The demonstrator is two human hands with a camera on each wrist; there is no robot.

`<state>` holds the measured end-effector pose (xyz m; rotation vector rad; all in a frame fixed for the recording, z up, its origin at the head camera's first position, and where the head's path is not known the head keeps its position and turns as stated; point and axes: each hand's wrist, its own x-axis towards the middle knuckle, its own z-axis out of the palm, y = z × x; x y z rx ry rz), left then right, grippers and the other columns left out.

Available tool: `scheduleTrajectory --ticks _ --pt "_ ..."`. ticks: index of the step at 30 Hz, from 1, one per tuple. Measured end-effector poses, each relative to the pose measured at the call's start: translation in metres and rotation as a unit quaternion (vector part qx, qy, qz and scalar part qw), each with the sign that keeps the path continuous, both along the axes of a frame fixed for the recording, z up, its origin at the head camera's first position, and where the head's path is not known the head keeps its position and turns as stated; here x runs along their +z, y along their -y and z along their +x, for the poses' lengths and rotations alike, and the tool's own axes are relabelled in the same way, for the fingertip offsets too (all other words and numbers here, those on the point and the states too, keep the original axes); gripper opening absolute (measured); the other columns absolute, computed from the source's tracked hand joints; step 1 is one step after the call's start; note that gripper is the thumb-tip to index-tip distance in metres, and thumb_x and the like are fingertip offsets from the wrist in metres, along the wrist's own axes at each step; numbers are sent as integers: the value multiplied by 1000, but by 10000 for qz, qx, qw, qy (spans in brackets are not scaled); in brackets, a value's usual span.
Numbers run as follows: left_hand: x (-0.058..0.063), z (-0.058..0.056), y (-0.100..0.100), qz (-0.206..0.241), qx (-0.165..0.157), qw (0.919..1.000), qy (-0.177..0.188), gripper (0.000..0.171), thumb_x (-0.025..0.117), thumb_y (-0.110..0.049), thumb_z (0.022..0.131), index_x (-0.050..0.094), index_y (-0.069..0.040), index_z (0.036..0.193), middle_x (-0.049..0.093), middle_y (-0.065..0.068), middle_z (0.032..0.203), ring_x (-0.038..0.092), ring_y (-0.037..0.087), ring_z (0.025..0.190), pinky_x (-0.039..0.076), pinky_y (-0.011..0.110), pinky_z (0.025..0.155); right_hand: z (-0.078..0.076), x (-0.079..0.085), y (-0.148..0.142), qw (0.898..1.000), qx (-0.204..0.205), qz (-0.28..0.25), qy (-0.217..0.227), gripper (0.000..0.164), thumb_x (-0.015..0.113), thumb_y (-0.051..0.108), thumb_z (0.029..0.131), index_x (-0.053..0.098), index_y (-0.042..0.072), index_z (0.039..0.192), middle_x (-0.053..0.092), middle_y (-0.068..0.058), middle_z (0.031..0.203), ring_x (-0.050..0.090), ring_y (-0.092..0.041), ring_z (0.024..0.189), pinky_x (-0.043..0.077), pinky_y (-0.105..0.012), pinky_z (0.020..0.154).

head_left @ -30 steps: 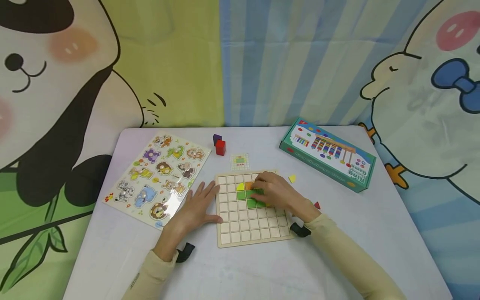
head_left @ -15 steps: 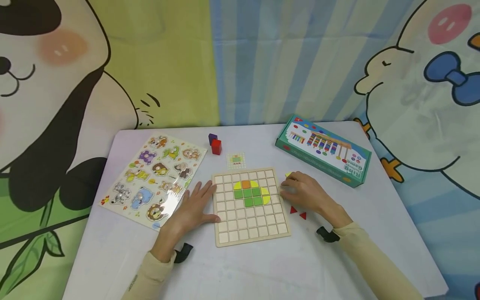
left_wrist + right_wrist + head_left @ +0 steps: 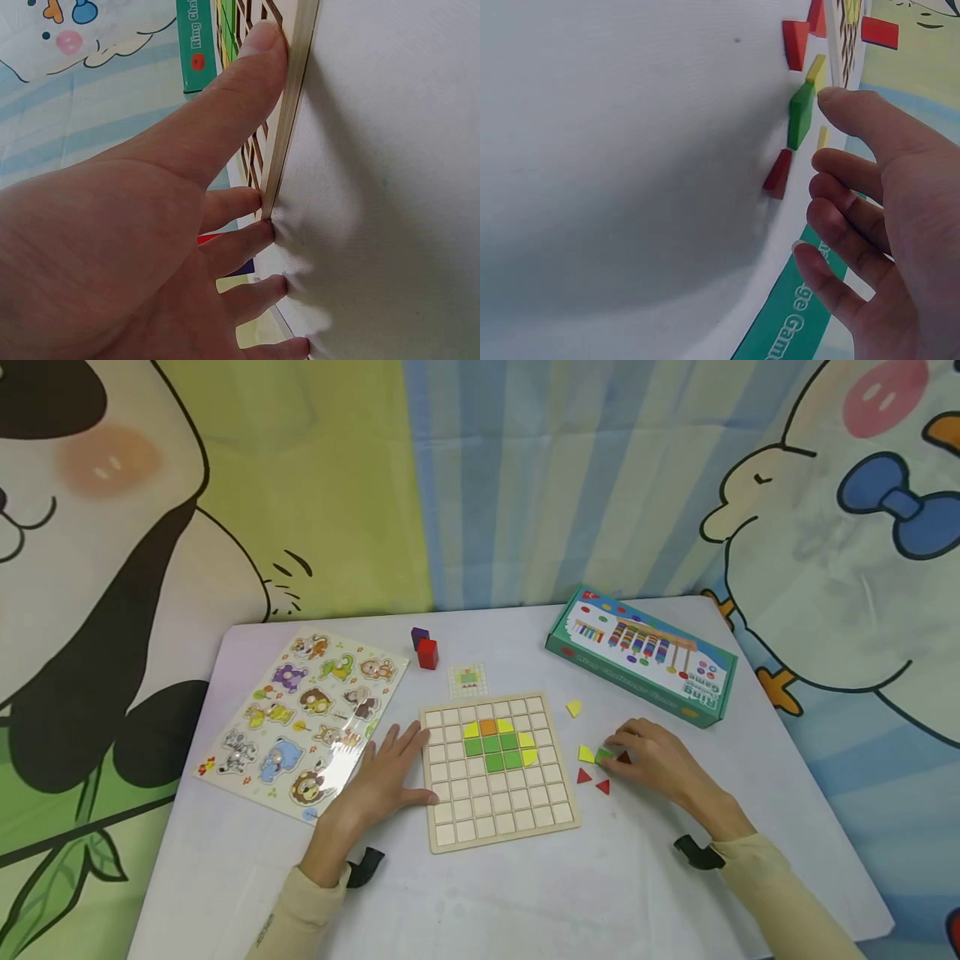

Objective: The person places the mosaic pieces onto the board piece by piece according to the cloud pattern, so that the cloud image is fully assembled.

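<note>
A wooden grid board [image 3: 487, 810] lies mid-table, its upper middle cells filled with several green tiles [image 3: 491, 743], an orange tile [image 3: 488, 727] and yellow rounded tiles [image 3: 528, 756]. My left hand [image 3: 386, 777] rests at the board's left edge with fingers spread; in the left wrist view the thumb [image 3: 240, 90] presses on its rim. To the right of the board my right hand [image 3: 660, 760] hovers over a loose green tile [image 3: 801, 116], thumb and fingers apart, nothing between them. Around it lie a dark red triangle [image 3: 778, 176], two red triangles [image 3: 584, 776] and yellow pieces [image 3: 587, 754].
Behind the board lies a small pattern card [image 3: 468, 680]. A red cube [image 3: 427, 653] and a purple cube [image 3: 420, 638] stand at the back. An animal puzzle board [image 3: 307, 718] lies at left, and a green game box [image 3: 641, 656] at back right.
My right hand has moved off the grid board, rightward to the loose pieces, uncovering the tiles on the board. My left hand has stayed at the board's left edge.
</note>
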<state>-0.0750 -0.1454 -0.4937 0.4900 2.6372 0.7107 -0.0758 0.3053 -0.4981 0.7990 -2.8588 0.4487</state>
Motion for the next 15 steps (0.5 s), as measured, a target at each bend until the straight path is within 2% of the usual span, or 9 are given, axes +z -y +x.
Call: scheduleTrajectory --ticks 6,15 --pt "-2 0 1 -41 -2 10000 7 106 83 -45 78 26 -11 161 14 13 171 7 44 157 5 73 121 9 -3 -6 9994 -213 37 273 36 90 35 76 80 10 100 69 0 95 61 -12 84 59 -35 75" --pt "0 0 0 -18 2 10000 55 106 83 -45 79 26 -11 162 14 12 171 6 43 157 5 72 122 11 -5 -5 9996 -186 -33 197 33 91 29 75 80 8 99 70 -2 95 61 -13 84 60 -37 76"
